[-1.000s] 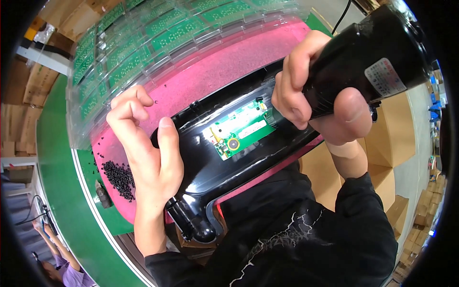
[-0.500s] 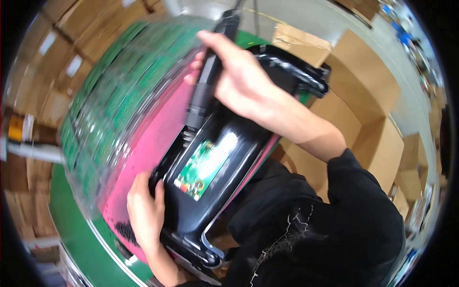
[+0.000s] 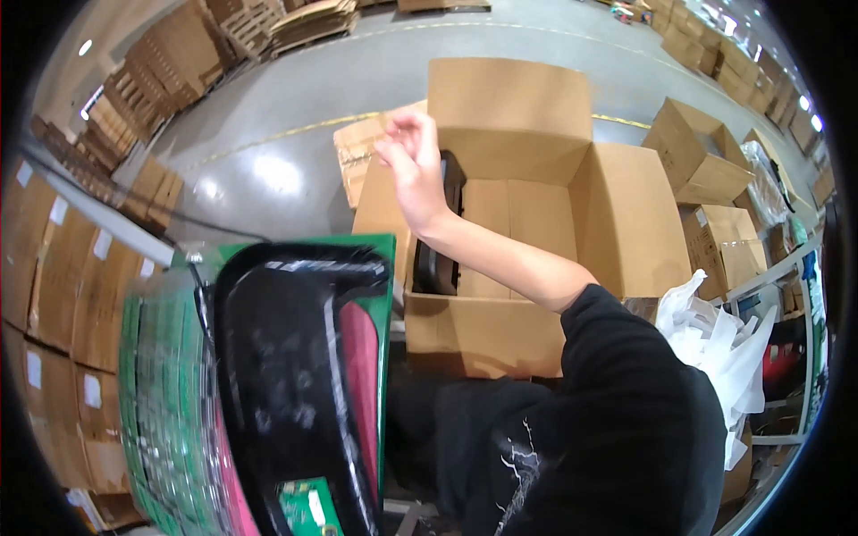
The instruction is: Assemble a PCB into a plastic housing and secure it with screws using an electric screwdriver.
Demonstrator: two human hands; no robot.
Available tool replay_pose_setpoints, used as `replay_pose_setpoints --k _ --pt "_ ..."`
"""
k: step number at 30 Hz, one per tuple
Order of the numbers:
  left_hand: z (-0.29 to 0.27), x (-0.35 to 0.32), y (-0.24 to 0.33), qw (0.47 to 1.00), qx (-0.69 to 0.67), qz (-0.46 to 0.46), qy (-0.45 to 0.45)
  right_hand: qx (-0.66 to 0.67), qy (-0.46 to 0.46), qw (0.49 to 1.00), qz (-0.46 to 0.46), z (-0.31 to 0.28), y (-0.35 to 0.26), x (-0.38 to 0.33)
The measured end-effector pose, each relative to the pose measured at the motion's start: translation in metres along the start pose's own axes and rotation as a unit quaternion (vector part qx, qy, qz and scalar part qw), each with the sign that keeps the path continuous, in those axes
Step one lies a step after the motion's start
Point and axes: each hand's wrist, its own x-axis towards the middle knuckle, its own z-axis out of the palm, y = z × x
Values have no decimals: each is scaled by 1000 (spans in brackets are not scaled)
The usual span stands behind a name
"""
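Note:
My right hand (image 3: 416, 170) is raised over the left flap of a large open cardboard box (image 3: 639, 214). Its fingers are loosely bent and apart, and nothing shows in them. Inside the box, along its left wall, stands a black plastic part (image 3: 438, 263). Left of me a glossy black plastic housing (image 3: 281, 393) lies on the workbench, partly over a pink mat (image 3: 359, 357). A green circuit board (image 3: 308, 507) shows in the housing's opening at the lower edge. My left hand is out of view.
Clear plastic trays with green boards (image 3: 165, 402) line the bench's left side. A thin black cable (image 3: 210, 221) runs down to the green bench top (image 3: 386, 268). White wrapping (image 3: 710, 344) hangs at the right, near smaller cartons (image 3: 693, 152). Stacked cartons (image 3: 54, 304) stand at far left.
The view has swung right, toward the box. My right hand has let go of the black electric screwdriver and moved over to the box. My left hand has left the picture.

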Motion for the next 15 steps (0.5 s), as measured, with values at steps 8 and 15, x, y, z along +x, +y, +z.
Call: replay_pose_setpoints --k 8,15 --pt "-23 -69 -34 963 64 -125 232 -436 109 852 269 -209 199 -38" --pt "-33 -99 -89 958 15 -136 252 -514 7 692 507 -276 244 -134"
